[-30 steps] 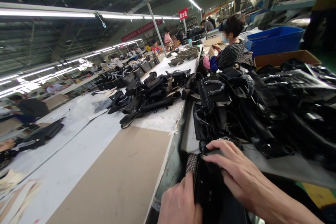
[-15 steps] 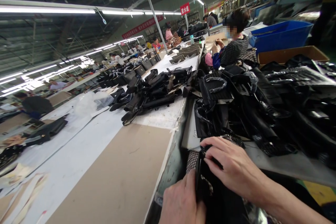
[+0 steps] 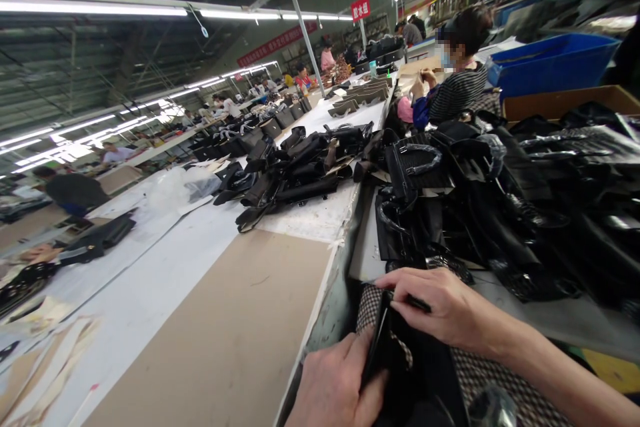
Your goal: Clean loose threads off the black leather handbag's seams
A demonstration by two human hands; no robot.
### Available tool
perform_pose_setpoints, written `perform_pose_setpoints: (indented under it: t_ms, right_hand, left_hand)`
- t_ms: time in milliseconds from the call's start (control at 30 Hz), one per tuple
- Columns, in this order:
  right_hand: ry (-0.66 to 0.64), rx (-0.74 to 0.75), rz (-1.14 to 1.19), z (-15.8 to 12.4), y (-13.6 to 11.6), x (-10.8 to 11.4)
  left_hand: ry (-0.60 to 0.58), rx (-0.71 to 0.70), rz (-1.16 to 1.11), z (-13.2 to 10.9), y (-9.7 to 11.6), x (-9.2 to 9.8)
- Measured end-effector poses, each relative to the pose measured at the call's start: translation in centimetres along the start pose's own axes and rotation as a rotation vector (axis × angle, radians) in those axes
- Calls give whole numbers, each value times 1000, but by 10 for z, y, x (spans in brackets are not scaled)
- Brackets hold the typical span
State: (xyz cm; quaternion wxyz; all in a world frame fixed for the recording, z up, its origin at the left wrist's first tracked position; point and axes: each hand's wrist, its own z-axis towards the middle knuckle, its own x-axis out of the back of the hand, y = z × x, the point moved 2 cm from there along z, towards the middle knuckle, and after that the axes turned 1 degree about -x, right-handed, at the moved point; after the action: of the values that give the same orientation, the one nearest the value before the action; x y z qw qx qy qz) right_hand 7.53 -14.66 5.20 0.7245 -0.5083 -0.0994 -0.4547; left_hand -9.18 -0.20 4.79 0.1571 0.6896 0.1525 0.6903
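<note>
At bottom centre, your left hand (image 3: 333, 387) grips the black bag (image 3: 400, 367) by its edge, steadying it. Your right hand (image 3: 443, 307) pinches its upper rim, fingers closed, spreading the opening against the checked lining (image 3: 370, 303).

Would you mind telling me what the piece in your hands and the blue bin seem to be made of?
Black piece: probably leather or a leather-like sheet, faintly glossy, with checked woven fabric as lining. Blue bin: apparently rigid plastic, smooth with an even colour.
</note>
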Motion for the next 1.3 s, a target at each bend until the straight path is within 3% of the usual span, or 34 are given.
perform_pose_setpoints:
  t_ms: [333, 700, 1033, 1167, 1300]
  right_hand:
    - [2, -179, -5, -9, 6, -4]
    - [97, -415, -4, -10, 4, -9]
    - [130, -536, 41, -5, 4, -12]
    - [113, -487, 71, -5, 5, -14]
    - [107, -443, 60, -7, 1, -14]
  left_hand:
    - [152, -84, 68, -1, 2, -2]
    - [470, -185, 241, 0, 12, -8]
    - [584, -170, 284, -12, 18, -9]
    - [552, -204, 251, -14, 15, -8]
    - [387, -129, 291, -7, 14, 8]
